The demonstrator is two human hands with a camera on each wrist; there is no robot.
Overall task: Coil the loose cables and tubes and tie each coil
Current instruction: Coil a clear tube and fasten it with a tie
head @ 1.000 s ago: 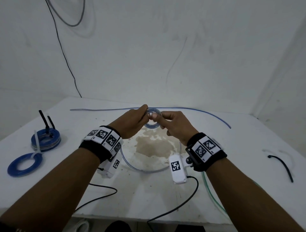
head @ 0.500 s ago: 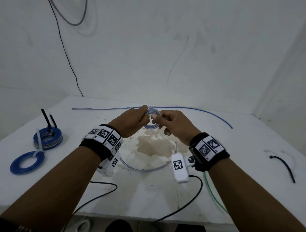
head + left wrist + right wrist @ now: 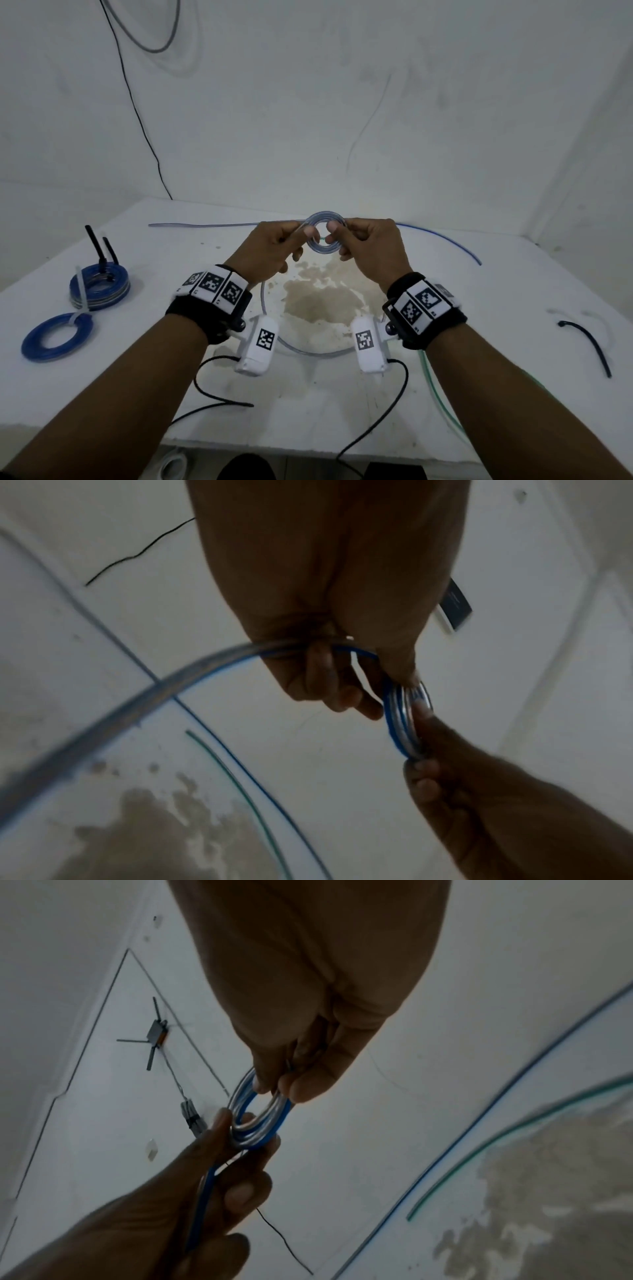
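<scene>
A small coil of clear, blue-tinted tube (image 3: pixel 323 217) hangs above the white table (image 3: pixel 513 291), held between both hands. My left hand (image 3: pixel 306 236) pinches the coil's left side, and the tube's loose tail passes through its fingers. My right hand (image 3: pixel 334 234) pinches the right side. The left wrist view shows the coil (image 3: pixel 407 718) edge-on, with the tail (image 3: pixel 154 693) sweeping down left. The right wrist view shows the ring (image 3: pixel 260 1123) between the right fingertips (image 3: pixel 301 1088) and the left hand's fingers (image 3: pixel 219 1131). Slack tube (image 3: pixel 308 353) loops on the table below.
Two tied blue coils (image 3: pixel 99 287) (image 3: pixel 56 337) lie at the left. A long blue tube (image 3: pixel 445 240) runs along the back, a green tube (image 3: pixel 435 387) lies at the front right, and a black tie (image 3: pixel 585 342) lies far right. A brown stain (image 3: pixel 322 305) marks the centre.
Both hands have risen a little with the coil, which now faces me as a fuller ring. The slack loop on the table has drawn in slightly.
</scene>
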